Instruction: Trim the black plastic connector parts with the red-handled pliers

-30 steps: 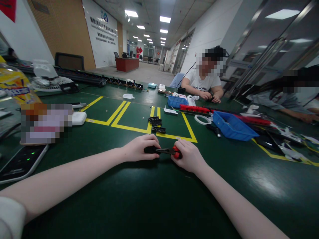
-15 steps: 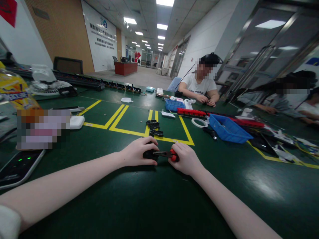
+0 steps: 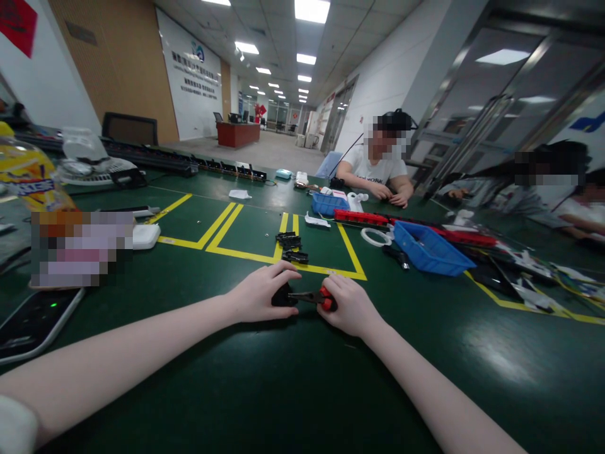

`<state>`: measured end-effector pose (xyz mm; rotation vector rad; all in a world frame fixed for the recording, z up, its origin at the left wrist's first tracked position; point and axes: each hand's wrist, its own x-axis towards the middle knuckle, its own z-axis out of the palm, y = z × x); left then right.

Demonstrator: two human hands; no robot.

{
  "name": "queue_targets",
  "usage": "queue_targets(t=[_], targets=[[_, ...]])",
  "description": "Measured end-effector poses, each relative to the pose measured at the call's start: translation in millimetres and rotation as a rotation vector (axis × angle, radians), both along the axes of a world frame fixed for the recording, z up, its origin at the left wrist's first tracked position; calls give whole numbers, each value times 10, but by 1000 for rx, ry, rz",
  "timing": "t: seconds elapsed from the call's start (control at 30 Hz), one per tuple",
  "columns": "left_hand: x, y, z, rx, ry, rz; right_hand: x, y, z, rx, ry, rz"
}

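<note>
L hand (image 3: 258, 295) grips a small black part (image 3: 281, 294) btwn thumb & fingers; R hand (image 3: 350, 306) has its fingers wrapped round the red handles of the pliers (image 3: 307, 296), nose pointing at the part. Part sits in L grip, low over the green table (image 3: 236, 391), near side of the yellow tape (image 3: 340, 274). Hard to tell if the nose is biting the part or just touching, b/c L fingers cover most of it. Main risk: nose slips off w/ too hard a pull or a shallow bite, & the tip jabs L thumb or fingers, which are v. close. Also poss.: too much squeeze or twist cracks the part, assuming it's plastic, or a loose L pinch lets it spin or drop. Lesser risk: a sudden release jerks L hand fwd into the black pieces (image 3: 290, 241) just beyond, scattering them toward the blue bin (image 3: 428, 249).
</note>
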<state>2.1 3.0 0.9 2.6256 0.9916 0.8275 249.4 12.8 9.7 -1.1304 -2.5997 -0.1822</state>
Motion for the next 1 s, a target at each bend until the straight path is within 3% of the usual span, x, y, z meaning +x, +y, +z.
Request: queue_targets(t=[0.37, 0.77, 1.0], targets=[[-17, -9, 11, -96, -103, -68, 6, -9, 2, 18, 8, 15], [-26, 3, 39, -47, -15, -162, 4, -20, -3, 10, -6, 19], [-34, -5, 61, -105, -25, -211, 3, -23, -13, 27, -15, 28]])
